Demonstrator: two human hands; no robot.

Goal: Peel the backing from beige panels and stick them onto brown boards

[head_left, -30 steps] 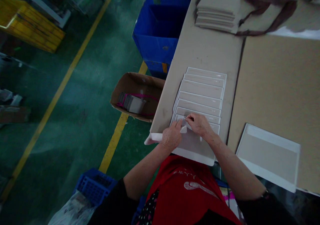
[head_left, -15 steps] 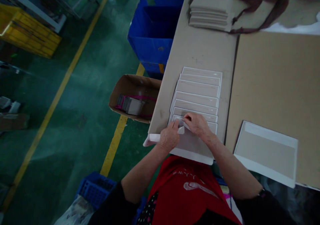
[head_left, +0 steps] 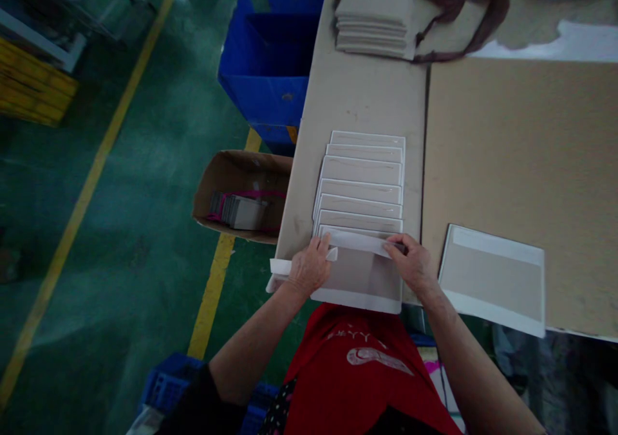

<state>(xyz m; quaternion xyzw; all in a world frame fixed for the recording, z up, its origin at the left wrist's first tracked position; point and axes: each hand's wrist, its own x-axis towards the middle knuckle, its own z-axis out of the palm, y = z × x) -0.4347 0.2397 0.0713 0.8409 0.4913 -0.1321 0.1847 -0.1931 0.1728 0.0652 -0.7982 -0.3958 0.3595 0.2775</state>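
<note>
A grey board with white edges (head_left: pixel 357 280) lies at the near end of the table, in front of a row of overlapping similar boards (head_left: pixel 362 194). Along its far edge runs a white strip (head_left: pixel 360 242). My right hand (head_left: pixel 410 261) pinches this strip's right end between thumb and fingers. At the left end, the fingertips of my left hand (head_left: pixel 311 266) press on the strip. Another white strip piece (head_left: pixel 280 267) passes through the closed left hand, showing on both sides of it. The palms hide part of both strips.
Another white-edged board (head_left: pixel 495 277) lies to the right. Behind are a stack of grey boards (head_left: pixel 371 20) and a brown strap (head_left: pixel 483 29). A cardboard box (head_left: pixel 205 194) with grey pieces and a blue bin (head_left: pixel 265 87) stand left of the table.
My right hand has moved right from beside the left hand, and the white strip now stretches across the board. My left hand stays at the board's left edge. The view has shifted right.
</note>
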